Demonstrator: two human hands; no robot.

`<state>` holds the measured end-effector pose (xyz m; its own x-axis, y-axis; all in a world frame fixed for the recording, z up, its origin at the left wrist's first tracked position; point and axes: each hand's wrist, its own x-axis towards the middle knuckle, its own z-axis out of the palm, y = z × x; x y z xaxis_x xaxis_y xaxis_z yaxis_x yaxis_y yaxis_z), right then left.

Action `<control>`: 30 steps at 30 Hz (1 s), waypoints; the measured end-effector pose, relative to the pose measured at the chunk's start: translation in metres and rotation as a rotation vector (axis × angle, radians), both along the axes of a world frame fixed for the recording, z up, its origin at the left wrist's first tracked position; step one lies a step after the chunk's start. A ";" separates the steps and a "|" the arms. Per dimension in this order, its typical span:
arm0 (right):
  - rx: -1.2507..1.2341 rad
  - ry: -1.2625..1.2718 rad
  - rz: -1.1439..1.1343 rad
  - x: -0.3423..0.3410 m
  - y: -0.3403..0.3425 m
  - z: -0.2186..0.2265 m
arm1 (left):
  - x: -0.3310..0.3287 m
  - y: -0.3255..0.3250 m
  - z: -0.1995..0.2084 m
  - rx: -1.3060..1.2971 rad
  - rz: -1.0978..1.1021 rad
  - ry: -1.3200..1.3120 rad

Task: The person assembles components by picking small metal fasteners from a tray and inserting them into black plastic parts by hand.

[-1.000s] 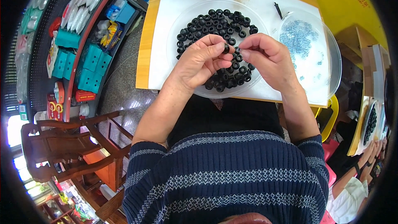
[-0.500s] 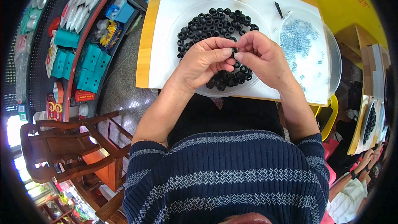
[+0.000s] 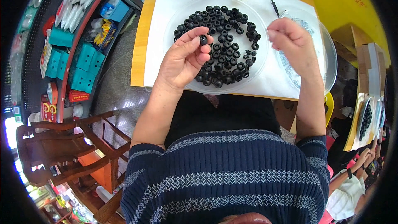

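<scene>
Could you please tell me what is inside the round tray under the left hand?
The round tray holds many small black rings. The left hand, holding one black piece, hides part of the tray's left side; what lies beneath it cannot be seen.

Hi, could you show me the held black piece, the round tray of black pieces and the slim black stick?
Black piece (image 3: 203, 40): head view, middle of its visible side.
Round tray (image 3: 260, 65): head view, bare floor near its right edge.
Slim black stick (image 3: 275, 8): head view, middle of its length.
</scene>
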<state>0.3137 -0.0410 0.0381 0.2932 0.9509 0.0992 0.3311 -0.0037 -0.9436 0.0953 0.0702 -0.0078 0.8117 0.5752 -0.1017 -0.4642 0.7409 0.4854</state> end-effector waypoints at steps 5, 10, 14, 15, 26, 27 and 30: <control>0.025 -0.619 0.075 -0.013 0.017 -0.006 | 0.001 -0.003 -0.003 0.040 -0.017 -0.017; -0.308 -0.923 0.249 -0.012 0.024 0.000 | -0.002 -0.004 -0.002 0.132 -0.040 0.074; -0.322 -1.182 0.368 -0.022 0.027 -0.013 | 0.001 -0.005 -0.002 0.165 -0.029 0.101; -0.296 -1.223 0.375 -0.025 0.027 -0.015 | 0.001 -0.005 -0.003 0.169 -0.039 0.109; -0.220 -1.187 0.291 -0.032 0.027 -0.022 | 0.004 -0.009 0.006 0.167 -0.034 0.190; -0.250 -1.160 0.289 -0.032 0.027 -0.020 | 0.003 -0.008 0.005 0.168 -0.032 0.189; -0.312 -1.145 0.299 -0.035 0.028 -0.013 | 0.000 -0.005 -0.001 0.127 -0.034 0.113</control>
